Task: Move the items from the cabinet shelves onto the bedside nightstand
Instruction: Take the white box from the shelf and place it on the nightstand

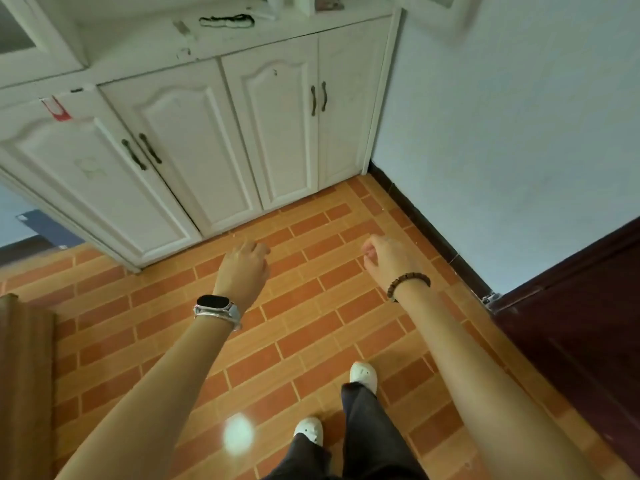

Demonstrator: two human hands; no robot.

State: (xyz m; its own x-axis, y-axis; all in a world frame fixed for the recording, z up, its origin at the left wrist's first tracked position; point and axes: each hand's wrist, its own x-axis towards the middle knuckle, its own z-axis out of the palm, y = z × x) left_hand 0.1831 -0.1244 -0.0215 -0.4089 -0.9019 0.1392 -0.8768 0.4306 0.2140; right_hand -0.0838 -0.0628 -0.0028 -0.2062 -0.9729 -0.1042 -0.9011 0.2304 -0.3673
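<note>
Ahead, a white panelled cabinet point(207, 133) with arched doors; on its shelf point(138, 32) lies a thin black beaded cord point(227, 20), with other items too blurred to tell. The left hand point(244, 263) and right hand point(384, 254) are loosely curled, holding nothing. The cord could slip through fingers onto the glossy brick-patterned floor point(311, 306). The nightstand is out of sight.

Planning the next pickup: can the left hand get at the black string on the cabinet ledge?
Probably yes: the left hand holds nothing, and the black string lies uncovered on the ledge.
</note>
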